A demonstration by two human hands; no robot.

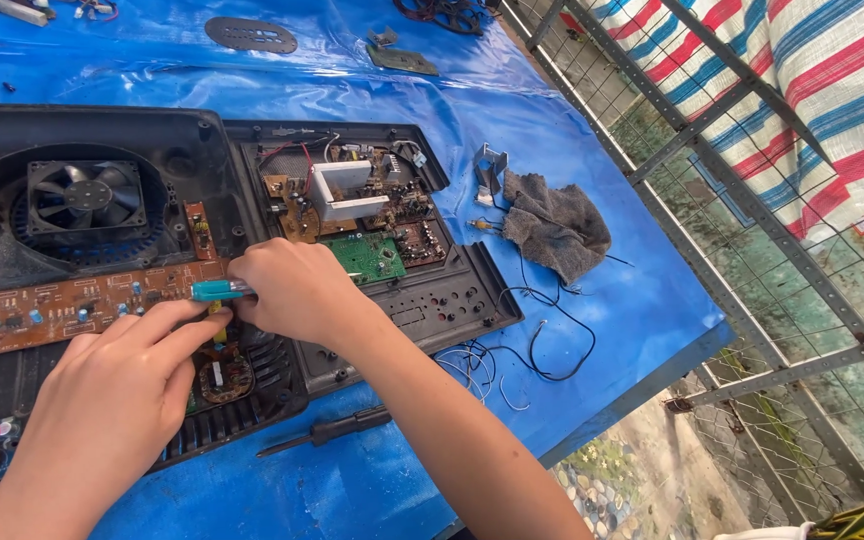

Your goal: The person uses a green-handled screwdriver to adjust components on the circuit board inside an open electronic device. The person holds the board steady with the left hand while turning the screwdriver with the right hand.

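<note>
My right hand (292, 292) has its fingers clamped on a teal-handled screwdriver (220, 290), lying level over the long brown circuit board (42, 310). My left hand (117, 395) rests beside it, fingers loosely together, forefinger touching the handle. Both sit inside an open black plastic casing (452, 300) (ribbed, matte) with a square fan (86, 196) and small green board (370, 257). A grey rag (557, 225), black wires (552, 340) and a dark tool (337, 430) lie on the glossy blue tarp (512, 110).
</note>
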